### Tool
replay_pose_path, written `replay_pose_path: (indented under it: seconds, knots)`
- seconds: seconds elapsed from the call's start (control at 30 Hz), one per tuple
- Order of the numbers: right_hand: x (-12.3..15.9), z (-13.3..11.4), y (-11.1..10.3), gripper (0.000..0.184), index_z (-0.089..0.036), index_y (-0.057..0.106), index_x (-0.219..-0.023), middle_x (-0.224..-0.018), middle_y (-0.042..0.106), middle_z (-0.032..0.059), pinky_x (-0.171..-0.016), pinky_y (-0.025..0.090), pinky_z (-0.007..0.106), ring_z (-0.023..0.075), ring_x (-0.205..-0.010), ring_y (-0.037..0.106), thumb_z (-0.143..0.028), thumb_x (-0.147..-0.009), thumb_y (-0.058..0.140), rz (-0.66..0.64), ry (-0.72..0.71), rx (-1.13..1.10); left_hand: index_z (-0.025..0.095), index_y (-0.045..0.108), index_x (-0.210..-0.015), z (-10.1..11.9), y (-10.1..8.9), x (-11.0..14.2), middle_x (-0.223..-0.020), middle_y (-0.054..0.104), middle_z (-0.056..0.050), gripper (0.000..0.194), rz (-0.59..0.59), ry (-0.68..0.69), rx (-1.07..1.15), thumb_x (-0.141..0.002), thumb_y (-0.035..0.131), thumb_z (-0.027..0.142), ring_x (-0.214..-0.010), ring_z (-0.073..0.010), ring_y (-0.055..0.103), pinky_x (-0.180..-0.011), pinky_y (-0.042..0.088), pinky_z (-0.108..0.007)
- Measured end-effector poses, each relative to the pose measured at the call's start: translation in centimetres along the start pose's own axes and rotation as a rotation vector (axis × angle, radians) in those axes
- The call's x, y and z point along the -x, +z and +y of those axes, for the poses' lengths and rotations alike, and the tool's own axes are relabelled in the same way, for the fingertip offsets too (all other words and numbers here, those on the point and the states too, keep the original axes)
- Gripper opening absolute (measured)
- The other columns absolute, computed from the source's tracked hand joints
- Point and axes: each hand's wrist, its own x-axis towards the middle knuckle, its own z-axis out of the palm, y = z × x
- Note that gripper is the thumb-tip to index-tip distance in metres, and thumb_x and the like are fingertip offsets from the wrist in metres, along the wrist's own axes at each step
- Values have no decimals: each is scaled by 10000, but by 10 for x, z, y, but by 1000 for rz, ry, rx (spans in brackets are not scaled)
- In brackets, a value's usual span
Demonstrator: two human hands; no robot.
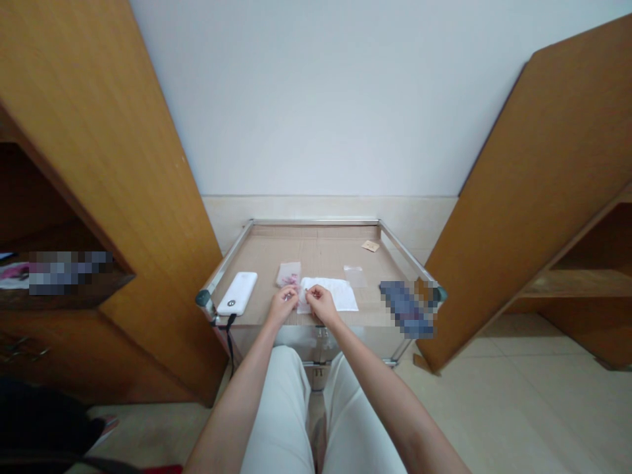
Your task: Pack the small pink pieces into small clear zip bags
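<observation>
My left hand (pixel 283 306) and my right hand (pixel 322 304) hang close together above the near edge of a white paper sheet (pixel 338 294), fingertips curled inward. Anything pinched between them is too small to tell. Just beyond my left hand lies a clear bag with pinkish contents (pixel 289 275). A small clear plastic bag (pixel 355 276) rests beyond the paper, to the right. Left of my hands sits a white phone-like device (pixel 237 293) with a black cord (pixel 230 336) hanging over the edge of the tan-topped metal-railed cart (pixel 316 250).
A small tan card (pixel 370 245) lies near the cart's back right corner, and a pixelated blue object (pixel 407 309) sits at its right edge. Open wooden cabinet doors (pixel 148 197) stand to the left and right. A white wall rises behind the cart.
</observation>
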Motion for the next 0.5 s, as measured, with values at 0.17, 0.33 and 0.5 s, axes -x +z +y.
replay_pose_path:
  seconds: [0.17,0.33,0.5]
  knots:
    - [-4,-11,-3,71,-168,466,-543,-510,461,-36,-507,323,199,92,-511,417,-205,-600,446,-5,-55,65,159,491,-479,-3,0,0,-918,603,-55,114,28,-63,41,-590,471,180,-927,-174,516,-769,396,-281]
    - [-10,-22,-12,88,-171,446,-511,-478,438,-42,-494,287,200,87,-486,394,-177,-595,471,-21,-86,280,149,497,-477,-3,-1,2,-932,602,-59,126,34,-90,87,-588,492,207,-869,-172,539,-695,426,-264]
    - [-9,-33,-20,35,-164,504,-638,-597,507,-7,-528,298,208,106,-557,444,-166,-637,469,-77,-205,562,153,510,-481,-2,-2,2,-856,621,-48,142,30,-81,78,-599,512,230,-855,-171,547,-705,424,-270]
